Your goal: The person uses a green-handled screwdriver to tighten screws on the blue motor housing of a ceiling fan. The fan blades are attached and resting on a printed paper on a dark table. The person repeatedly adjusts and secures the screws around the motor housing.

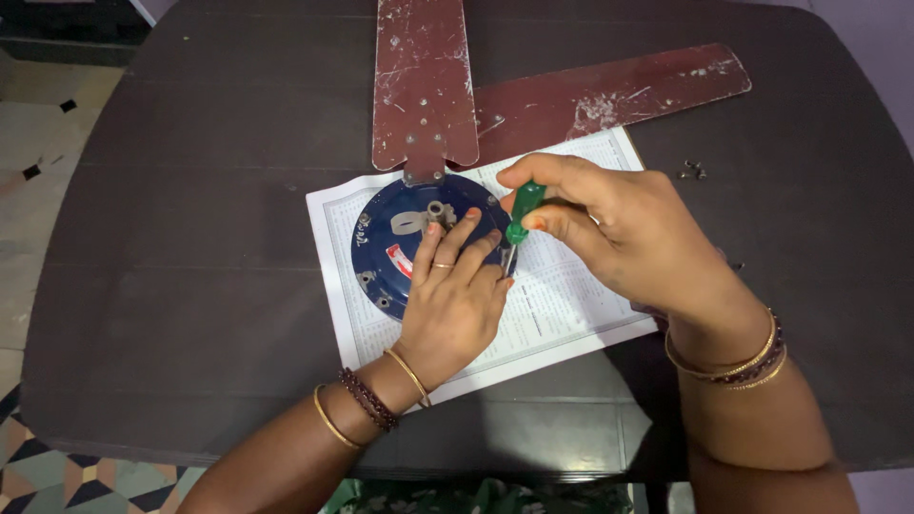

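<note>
— Hands first: where is each one?
— Left hand [455, 303] lies flat on the round blue motor housing [405, 249], fingers spread apart and pressing on its top, fingertips near the metal hub [437, 210] at the centre. Right hand [609, 233] is clamped around the green handle of a screwdriver [522, 213], held upright with its shaft pointing down at the housing's right edge, just beside the left hand's fingers.
— And the housing itself?
— It sits on a printed sheet of paper [562, 305] in the middle of the dark table [209, 238]. One dark red fan blade [424, 81] is fixed to its far edge; a second blade [609, 95] lies angled off to the right behind the paper.
— Anything loose?
— Small screws [692, 172] lie on the table, well apart, right of the paper
</note>
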